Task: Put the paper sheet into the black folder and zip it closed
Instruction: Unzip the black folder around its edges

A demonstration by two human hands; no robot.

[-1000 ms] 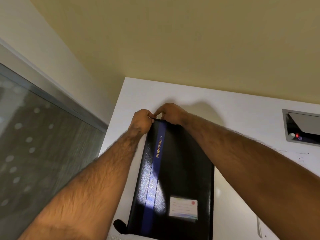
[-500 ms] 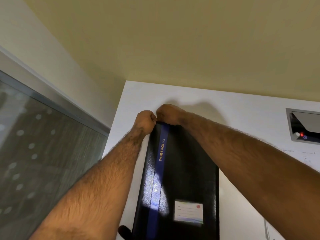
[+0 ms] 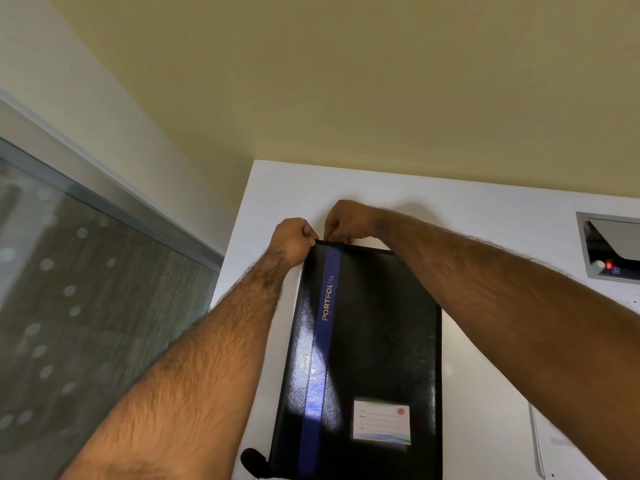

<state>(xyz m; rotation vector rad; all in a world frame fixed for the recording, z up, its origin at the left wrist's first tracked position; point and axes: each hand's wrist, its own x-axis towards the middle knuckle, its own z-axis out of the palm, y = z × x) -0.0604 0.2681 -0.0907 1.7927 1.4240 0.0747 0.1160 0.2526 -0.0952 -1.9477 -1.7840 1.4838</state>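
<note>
Right, we're up at the far edge of the folder (image 3: 374,341), which lies flat on the table (image 3: 485,216), blue stripe (image 3: 329,306) running away from us and label (image 3: 381,426) at the near end. Our left hand (image 3: 294,240) is curled tight on the far left corner, pinning it down. Our right hand (image 3: 346,220) sits just beside it, fingers bunched and pinching at that same top edge. We'd guess the zip pull is in there, but the fingers hide it. No sheet pokes out of the folder, so we judge it's inside and we're on the zipping.

How will it handle? The cover looks stiff and glossy, a bit slick under a flat palm, so a corner grip like the left's is the place to hold it. It's probably light enough to slide on this smooth top if the pull gets yanked. The pull will be small: pinch it, draw it along the edge, and ease round the corner, where zips tend to snag. The socket panel (image 3: 609,251) sits well off to the right.
</note>
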